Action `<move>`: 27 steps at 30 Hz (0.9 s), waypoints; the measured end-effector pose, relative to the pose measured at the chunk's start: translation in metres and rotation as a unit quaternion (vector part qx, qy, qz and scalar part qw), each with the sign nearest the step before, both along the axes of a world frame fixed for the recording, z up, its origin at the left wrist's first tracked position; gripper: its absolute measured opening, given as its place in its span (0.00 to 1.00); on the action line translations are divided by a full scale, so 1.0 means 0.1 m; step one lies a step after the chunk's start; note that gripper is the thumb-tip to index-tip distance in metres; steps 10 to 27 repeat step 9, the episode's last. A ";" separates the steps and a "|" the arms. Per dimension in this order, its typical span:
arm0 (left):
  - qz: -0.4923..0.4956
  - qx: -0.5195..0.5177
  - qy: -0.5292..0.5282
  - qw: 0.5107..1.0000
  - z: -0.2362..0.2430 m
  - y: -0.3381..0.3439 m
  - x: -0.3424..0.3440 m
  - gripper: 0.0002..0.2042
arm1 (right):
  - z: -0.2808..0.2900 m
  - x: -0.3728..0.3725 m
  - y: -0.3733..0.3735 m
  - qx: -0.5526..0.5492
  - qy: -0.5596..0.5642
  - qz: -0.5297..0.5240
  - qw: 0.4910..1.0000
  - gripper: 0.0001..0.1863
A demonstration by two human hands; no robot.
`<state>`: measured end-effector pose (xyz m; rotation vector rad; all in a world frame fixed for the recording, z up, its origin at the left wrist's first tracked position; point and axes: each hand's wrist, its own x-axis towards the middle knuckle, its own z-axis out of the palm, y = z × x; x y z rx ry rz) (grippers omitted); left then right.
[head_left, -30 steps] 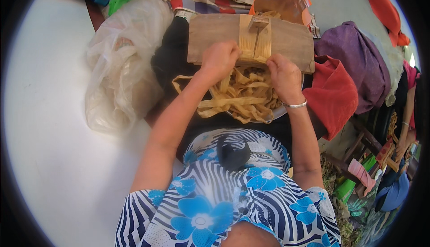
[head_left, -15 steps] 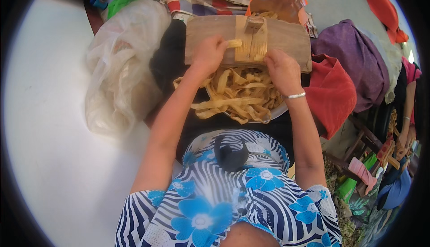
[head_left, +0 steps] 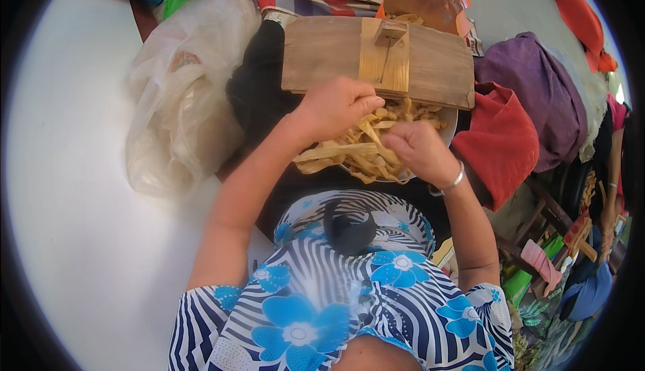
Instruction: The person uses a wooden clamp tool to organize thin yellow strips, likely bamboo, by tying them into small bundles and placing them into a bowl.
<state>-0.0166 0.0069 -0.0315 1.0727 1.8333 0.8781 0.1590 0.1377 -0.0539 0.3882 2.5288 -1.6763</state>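
Long flat pale-yellow strips (head_left: 346, 156), limp like dried plant strips, heap up in a white bowl (head_left: 451, 121) in front of my body. A wooden board (head_left: 322, 55) stands across the bowl's far side; its lighter middle panel has a small block (head_left: 391, 31) and a thin dark line. My left hand (head_left: 339, 107) is closed at the board's lower edge, over the heap; what its curled fingers hold is hidden. Lower and to the right, my right hand (head_left: 422, 149) is closed above the bowl, pinching a yellow strip that slants up towards the left hand.
A cloudy plastic bag (head_left: 185, 102) lies on the left. Beyond the board is an orange-rimmed container (head_left: 430, 5) with more strips. Red cloth (head_left: 500, 142) and purple cloth (head_left: 534, 99) lie to the right. A co-worker's arm (head_left: 611, 189) shows at the far right.
Both hands have come down off the board towards me, the left also moving right. The strip that lay across the middle panel is off it, leaving the panel bare.
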 end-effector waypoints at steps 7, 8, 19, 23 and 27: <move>0.132 0.161 -0.374 0.904 -0.01 -0.07 0.47 0.15 | 0.28 -0.01 -0.23 -0.482 0.133 -0.190 0.845 0.12; 0.108 0.151 -0.345 0.920 0.05 -0.11 0.51 0.17 | 0.28 -0.12 -0.24 -0.394 0.138 -0.250 0.874 0.13; 0.085 0.230 -0.326 0.913 0.00 -0.07 0.65 0.27 | 0.28 -0.10 -0.24 -0.393 0.138 -0.253 0.873 0.13; 0.085 0.230 -0.326 0.913 0.00 -0.07 0.65 0.27 | 0.28 -0.10 -0.24 -0.393 0.138 -0.253 0.873 0.13; 0.085 0.230 -0.326 0.913 0.00 -0.07 0.65 0.27 | 0.28 -0.10 -0.24 -0.393 0.138 -0.253 0.873 0.13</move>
